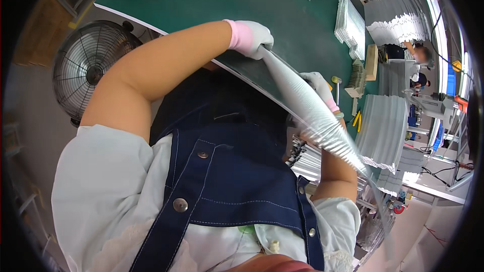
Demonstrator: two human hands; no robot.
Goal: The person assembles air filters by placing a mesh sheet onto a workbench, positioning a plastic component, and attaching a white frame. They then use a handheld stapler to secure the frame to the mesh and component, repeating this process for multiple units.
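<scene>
My left hand (254, 39), in a white glove with a pink cuff, is closed on the narrow end of a long, finely ridged silver metal sheet (302, 100). From that end the sheet slants down to the right, across my right forearm, and its far end blurs. My right hand (317, 85), gloved the same way, is at the sheet's far edge with its fingers bent against it. Part of that hand and its wrist lie behind the sheet. Under both hands is the green tabletop (222, 2) with its pale edge.
A stack of silver sheets (350, 27) lies at the table's right, by a wooden block (371, 62), a mallet (337, 79) and yellow-handled pliers (357, 120). Taller sheet stacks (383, 126) stand farther right. A floor fan (95, 73) is at left. Another person (418, 55) works at far right.
</scene>
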